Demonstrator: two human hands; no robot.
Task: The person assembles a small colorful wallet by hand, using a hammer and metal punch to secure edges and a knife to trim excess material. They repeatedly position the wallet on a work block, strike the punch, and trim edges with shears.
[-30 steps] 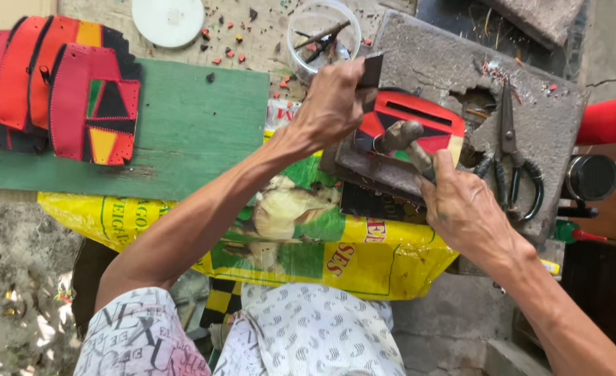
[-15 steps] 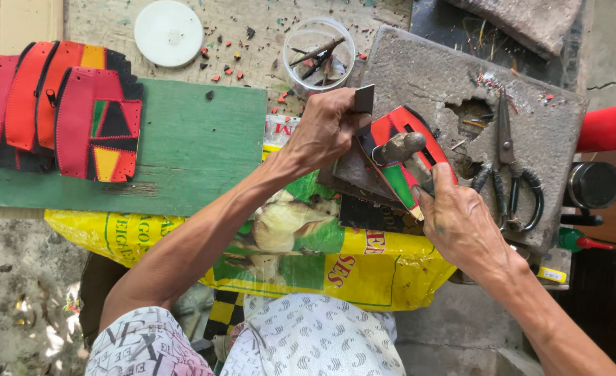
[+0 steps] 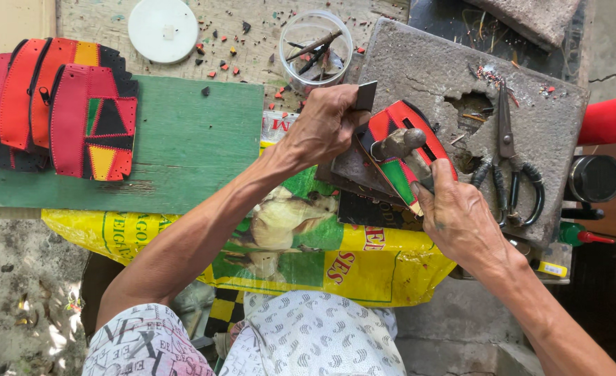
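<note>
On the grey stone slab (image 3: 433,76), whose left part the work occupies, lies a red, black and green sandal strap piece (image 3: 400,150), long axis running from upper left to lower right, resting on a dark metal plate (image 3: 353,170). Scissors (image 3: 513,163) lie just right of it, blades pointing away from the person; bare stone remains above. Left hand (image 3: 325,125) is closed, pinning a small flat tool (image 3: 365,95) at the strap's upper end. Right hand (image 3: 461,219) is curled around a hammer (image 3: 404,144), head on the strap.
</note>
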